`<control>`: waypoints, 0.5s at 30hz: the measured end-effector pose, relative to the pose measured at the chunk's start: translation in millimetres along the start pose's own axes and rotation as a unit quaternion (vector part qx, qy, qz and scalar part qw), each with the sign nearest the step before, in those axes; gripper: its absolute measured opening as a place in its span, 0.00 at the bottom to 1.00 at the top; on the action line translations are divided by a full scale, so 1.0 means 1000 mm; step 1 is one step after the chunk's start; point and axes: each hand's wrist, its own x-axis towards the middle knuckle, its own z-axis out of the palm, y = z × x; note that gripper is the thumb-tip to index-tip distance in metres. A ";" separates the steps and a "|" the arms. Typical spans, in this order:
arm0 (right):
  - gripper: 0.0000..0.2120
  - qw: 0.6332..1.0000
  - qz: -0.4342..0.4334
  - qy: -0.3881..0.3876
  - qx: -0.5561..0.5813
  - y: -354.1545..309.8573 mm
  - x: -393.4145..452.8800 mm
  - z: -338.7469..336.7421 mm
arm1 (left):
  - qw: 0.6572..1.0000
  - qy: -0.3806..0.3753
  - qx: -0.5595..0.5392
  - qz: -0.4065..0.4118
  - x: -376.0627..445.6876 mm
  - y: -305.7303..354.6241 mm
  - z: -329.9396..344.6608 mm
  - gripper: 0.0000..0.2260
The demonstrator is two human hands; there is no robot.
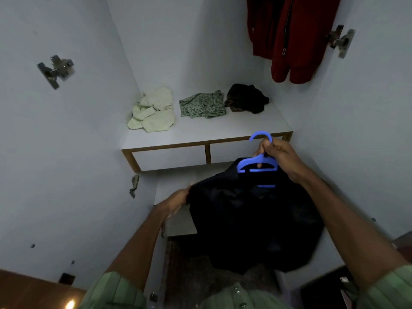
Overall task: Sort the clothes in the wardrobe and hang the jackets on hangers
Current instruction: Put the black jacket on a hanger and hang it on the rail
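Pale wardrobe walls enclose a shelf (207, 132) carrying three crumpled garments, cream (152, 111), green-patterned (202, 105) and dark brown (246, 98); a red jacket (289, 39) hangs above; the right hand (278, 156) grips the neck of a blue hanger (257, 167) already partly inside a black jacket (252, 219); the left hand (178, 201) pinches the jacket's shoulder edge; seating that shoulder squarely over the hanger arm should stop it slipping.

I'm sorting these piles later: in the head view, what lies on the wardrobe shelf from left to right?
Cream garment → green patterned garment → dark brown garment. All three lie apart on the shelf.
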 end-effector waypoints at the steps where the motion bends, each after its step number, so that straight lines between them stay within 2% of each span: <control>1: 0.16 1.000 0.003 0.004 -0.009 0.000 0.003 0.002 | 1.000 -0.005 0.003 -0.005 -0.002 0.000 0.000 0.16; 4: 0.16 0.999 0.019 0.011 -0.040 0.004 0.012 0.010 | 1.000 -0.017 0.006 -0.008 -0.005 0.007 0.000 0.09; 7: 0.17 0.996 0.031 0.004 -0.087 0.008 0.021 0.017 | 0.989 0.098 0.106 0.027 -0.002 0.021 -0.006 0.13; 10: 0.17 0.985 0.022 0.008 -0.169 0.013 0.021 0.023 | 0.961 0.232 0.098 0.111 -0.001 0.027 -0.020 0.19; 12: 0.16 0.979 0.020 0.035 -0.201 0.019 0.018 0.028 | 0.944 0.269 0.105 0.157 0.000 0.027 -0.030 0.19; 15: 0.15 0.978 0.023 0.076 -0.191 0.025 0.019 0.035 | 0.935 0.265 0.130 0.198 -0.006 0.029 -0.033 0.18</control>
